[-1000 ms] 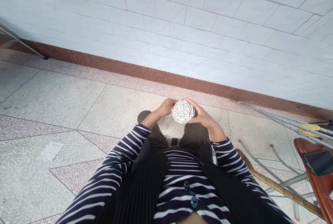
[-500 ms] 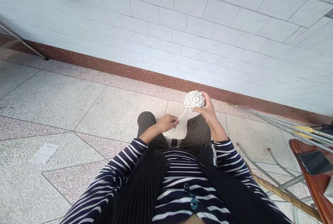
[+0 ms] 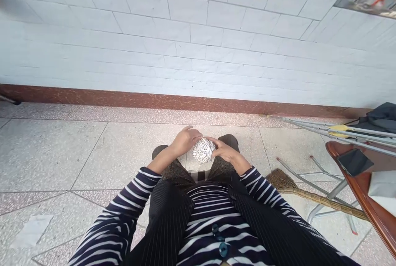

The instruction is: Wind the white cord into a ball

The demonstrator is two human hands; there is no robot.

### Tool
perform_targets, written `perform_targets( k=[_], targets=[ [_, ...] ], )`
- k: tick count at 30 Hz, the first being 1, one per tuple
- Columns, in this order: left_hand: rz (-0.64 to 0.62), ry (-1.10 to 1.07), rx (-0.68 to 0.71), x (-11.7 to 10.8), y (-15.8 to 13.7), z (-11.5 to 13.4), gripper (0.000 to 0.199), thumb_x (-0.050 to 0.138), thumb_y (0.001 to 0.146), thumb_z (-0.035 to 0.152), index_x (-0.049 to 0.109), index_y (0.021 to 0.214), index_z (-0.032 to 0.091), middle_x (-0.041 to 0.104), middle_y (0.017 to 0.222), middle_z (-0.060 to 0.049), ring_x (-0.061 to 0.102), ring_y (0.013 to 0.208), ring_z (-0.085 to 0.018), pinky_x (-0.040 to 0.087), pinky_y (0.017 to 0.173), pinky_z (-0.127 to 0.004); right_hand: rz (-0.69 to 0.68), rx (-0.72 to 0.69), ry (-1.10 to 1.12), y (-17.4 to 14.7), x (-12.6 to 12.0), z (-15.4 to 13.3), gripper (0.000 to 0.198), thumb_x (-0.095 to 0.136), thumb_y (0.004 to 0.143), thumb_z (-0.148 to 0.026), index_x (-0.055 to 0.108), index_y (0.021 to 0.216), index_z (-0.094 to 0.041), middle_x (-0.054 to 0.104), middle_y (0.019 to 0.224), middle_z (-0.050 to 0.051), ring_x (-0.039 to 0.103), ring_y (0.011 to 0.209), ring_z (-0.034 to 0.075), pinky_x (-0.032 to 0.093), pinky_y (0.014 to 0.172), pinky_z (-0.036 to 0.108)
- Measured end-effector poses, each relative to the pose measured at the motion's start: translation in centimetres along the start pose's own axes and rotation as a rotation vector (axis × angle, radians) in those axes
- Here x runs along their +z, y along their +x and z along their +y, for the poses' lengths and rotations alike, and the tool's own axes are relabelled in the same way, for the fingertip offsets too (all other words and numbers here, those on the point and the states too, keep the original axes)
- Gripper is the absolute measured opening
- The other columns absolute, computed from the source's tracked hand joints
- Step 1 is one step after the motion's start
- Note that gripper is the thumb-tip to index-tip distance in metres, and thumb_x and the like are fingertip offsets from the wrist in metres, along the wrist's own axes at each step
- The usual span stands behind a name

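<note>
A white ball of cord [image 3: 203, 151] is held above my lap, between my knees. My right hand [image 3: 225, 150] grips it from the right, fingers over the far side and thumb nearer to me. Against its upper left side is my left hand [image 3: 186, 140], fingers bent and pressed together at the ball's edge. Whether the left fingers pinch the cord's loose end is hidden; no free strand shows between the hands.
At the right stands a brown seat [image 3: 337, 154] on metal legs with a dark phone [image 3: 354, 161] on it. Crutches [image 3: 312, 125] lean across it, and a straw broom [image 3: 309, 194] lies below. A pale paper sheet [image 3: 34, 229] lies on the floor at left. A tiled wall [image 3: 185, 51] rises ahead.
The ball has come down and left, closer to my body. My left hand has moved up to the ball, and the strand stretched between my hands no longer shows. The view has turned.
</note>
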State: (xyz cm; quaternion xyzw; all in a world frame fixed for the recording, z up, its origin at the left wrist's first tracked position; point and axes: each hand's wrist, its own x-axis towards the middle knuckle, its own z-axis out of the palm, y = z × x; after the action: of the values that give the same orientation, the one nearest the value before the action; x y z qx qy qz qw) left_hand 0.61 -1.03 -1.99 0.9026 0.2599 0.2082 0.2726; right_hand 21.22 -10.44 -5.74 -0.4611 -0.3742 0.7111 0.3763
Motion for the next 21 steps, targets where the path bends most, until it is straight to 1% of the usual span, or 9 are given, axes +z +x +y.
perform_targets(
  k=[1, 3, 5, 9, 12, 15, 17, 19, 21],
  targets=[
    [-0.005, -0.136, -0.087, 0.4, 0.0, -0.5, 0.028, 0.050, 0.096, 0.031, 0.071, 0.086, 0.017, 0.073, 0.084, -0.004, 0.067, 0.083, -0.018, 0.051, 0.096, -0.036, -0.015, -0.017, 0.057, -0.4, -0.1, -0.2, 0.080, 0.076, 0.049, -0.011, 0.064, 0.127, -0.027, 0.064, 0.128, 0.003, 0.059, 0.117, 0.025, 0.053, 0.086, 0.030],
    [-0.035, -0.399, -0.244, 1.7, -0.1, -1.2, 0.032, 0.053, 0.093, 0.040, 0.072, 0.086, 0.016, 0.074, 0.083, -0.004, 0.068, 0.081, -0.019, 0.054, 0.079, -0.029, -0.033, -0.037, 0.155, -1.1, -0.1, -0.5, 0.078, 0.075, 0.048, -0.011, 0.065, 0.124, -0.027, 0.067, 0.126, 0.003, 0.062, 0.112, 0.025, 0.055, 0.079, 0.029],
    [-0.063, -0.571, -0.352, 3.2, -0.5, -1.3, 0.036, 0.056, 0.088, 0.047, 0.071, 0.080, 0.015, 0.073, 0.077, -0.005, 0.068, 0.078, -0.020, 0.053, 0.074, -0.028, -0.017, -0.046, 0.238, -1.4, 0.0, -0.8, 0.076, 0.075, 0.048, -0.014, 0.063, 0.123, -0.027, 0.069, 0.121, 0.004, 0.065, 0.105, 0.026, 0.057, 0.073, 0.031],
    [-0.045, -0.609, -0.473, 5.5, -1.7, -0.5, 0.035, 0.059, 0.083, 0.045, 0.068, 0.068, 0.015, 0.071, 0.070, -0.005, 0.064, 0.072, -0.019, 0.050, 0.075, -0.029, 0.182, -0.118, 0.286, -1.3, 0.8, -1.3, 0.065, 0.076, 0.054, -0.025, 0.059, 0.118, -0.026, 0.070, 0.112, 0.006, 0.067, 0.095, 0.026, 0.058, 0.066, 0.034],
    [-0.090, -0.600, -0.490, 6.0, -2.5, 0.3, 0.036, 0.054, 0.085, 0.043, 0.067, 0.066, 0.015, 0.071, 0.069, -0.005, 0.060, 0.068, -0.016, 0.047, 0.072, -0.027, 0.303, -0.154, 0.215, -1.0, 1.2, -2.4, 0.069, 0.079, 0.054, -0.027, 0.055, 0.118, -0.028, 0.066, 0.111, 0.005, 0.065, 0.095, 0.026, 0.058, 0.068, 0.035],
    [-0.130, -0.584, -0.505, 5.9, -3.0, 1.1, 0.039, 0.052, 0.089, 0.046, 0.067, 0.070, 0.015, 0.069, 0.068, -0.004, 0.055, 0.062, -0.014, 0.042, 0.063, -0.024, 0.410, -0.193, 0.031, -0.4, 0.9, -4.3, 0.078, 0.082, 0.055, -0.031, 0.049, 0.126, -0.030, 0.061, 0.117, 0.006, 0.063, 0.102, 0.027, 0.058, 0.076, 0.039],
    [-0.178, -0.526, -0.490, 5.4, -3.1, 1.6, 0.038, 0.053, 0.090, 0.044, 0.065, 0.069, 0.016, 0.063, 0.062, -0.001, 0.048, 0.055, -0.012, 0.037, 0.057, -0.023, 0.569, -0.272, -0.247, 0.1, 0.3, -5.5, 0.084, 0.084, 0.055, -0.033, 0.047, 0.130, -0.030, 0.055, 0.125, 0.007, 0.059, 0.111, 0.029, 0.055, 0.086, 0.043],
    [-0.219, -0.441, -0.427, 4.5, -2.9, 2.1, 0.038, 0.051, 0.092, 0.040, 0.063, 0.065, 0.016, 0.059, 0.058, 0.001, 0.045, 0.052, -0.011, 0.035, 0.056, -0.023, 0.729, -0.324, -0.559, 0.8, -0.3, -6.1, 0.086, 0.084, 0.056, -0.034, 0.046, 0.133, -0.029, 0.048, 0.130, 0.009, 0.055, 0.115, 0.031, 0.051, 0.093, 0.047],
    [-0.195, -0.311, -0.339, 3.3, -2.2, 2.3, 0.038, 0.050, 0.094, 0.035, 0.063, 0.064, 0.016, 0.060, 0.061, 0.000, 0.049, 0.056, -0.012, 0.038, 0.061, -0.024, 0.777, -0.286, -0.764, 1.5, -1.0, -5.7, 0.088, 0.083, 0.057, -0.034, 0.046, 0.136, -0.029, 0.044, 0.131, 0.011, 0.055, 0.113, 0.032, 0.050, 0.094, 0.049]
  ],
)
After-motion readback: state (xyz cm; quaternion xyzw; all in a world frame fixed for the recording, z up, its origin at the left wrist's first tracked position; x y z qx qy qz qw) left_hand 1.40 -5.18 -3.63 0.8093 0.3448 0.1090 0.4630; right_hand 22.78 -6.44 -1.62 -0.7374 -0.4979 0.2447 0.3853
